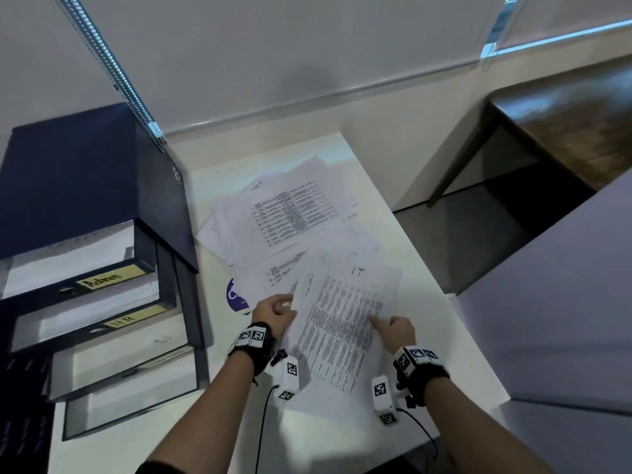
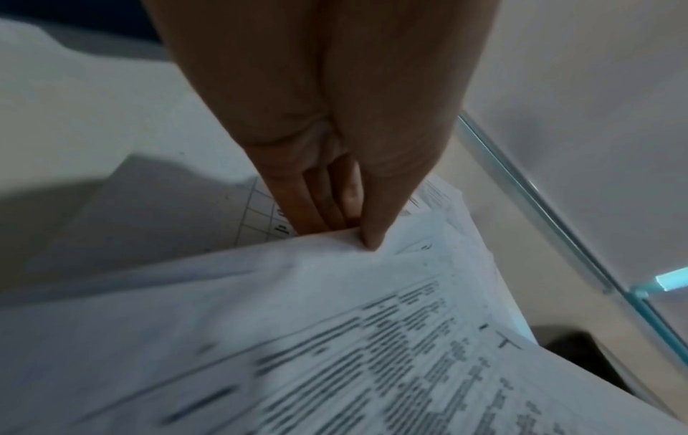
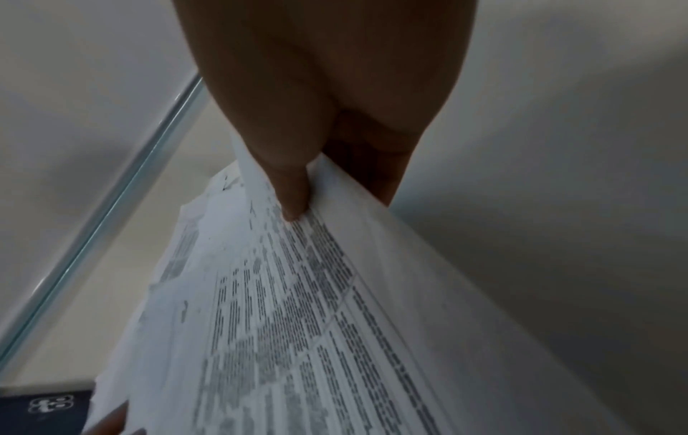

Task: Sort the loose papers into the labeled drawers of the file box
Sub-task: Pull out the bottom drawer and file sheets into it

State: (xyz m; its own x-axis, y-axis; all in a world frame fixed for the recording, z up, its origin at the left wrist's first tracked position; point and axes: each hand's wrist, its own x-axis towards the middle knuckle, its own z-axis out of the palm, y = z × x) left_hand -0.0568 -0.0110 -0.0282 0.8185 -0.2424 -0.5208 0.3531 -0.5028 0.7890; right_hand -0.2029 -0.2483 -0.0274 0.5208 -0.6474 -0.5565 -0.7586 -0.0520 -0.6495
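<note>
In the head view, a printed sheet (image 1: 342, 323) is held between both hands above a white table (image 1: 427, 302). Its left edge is pinched by the left hand (image 1: 273, 313), its right edge by the right hand (image 1: 396, 328), whose thumb is laid on the printed face. The long axis of the sheet runs from the near side of the table away toward the wall, tilted a little to the right; the letters "IT" are handwritten near its far end, beyond the fingers. The print itself is too small to be read. Beyond the fingertips a loose pile of papers (image 1: 290, 213) is spread, partly covered by the held sheet. To the left of the left hand a dark file box (image 1: 85, 179) is seen, its drawers pulled out; labels reading "Admin" (image 1: 102, 278) and "HR" (image 1: 128, 319) can be made out, while the lower drawers are cut off and their labels are not seen. A purple round mark beside the left thumb is half hidden under paper.

In the left wrist view, the edge of the sheet (image 2: 335, 338) is gripped by the left hand (image 2: 327, 132), thumb on top and fingers (image 2: 316, 203) beneath. The text is blurred.

In the right wrist view, the sheet (image 3: 316, 323) is gripped by the right hand (image 3: 327, 103), thumb pressed on the print, the other fingers hidden behind the paper. A corner of the file box (image 3: 48, 412) is cut off at the lower left.
</note>
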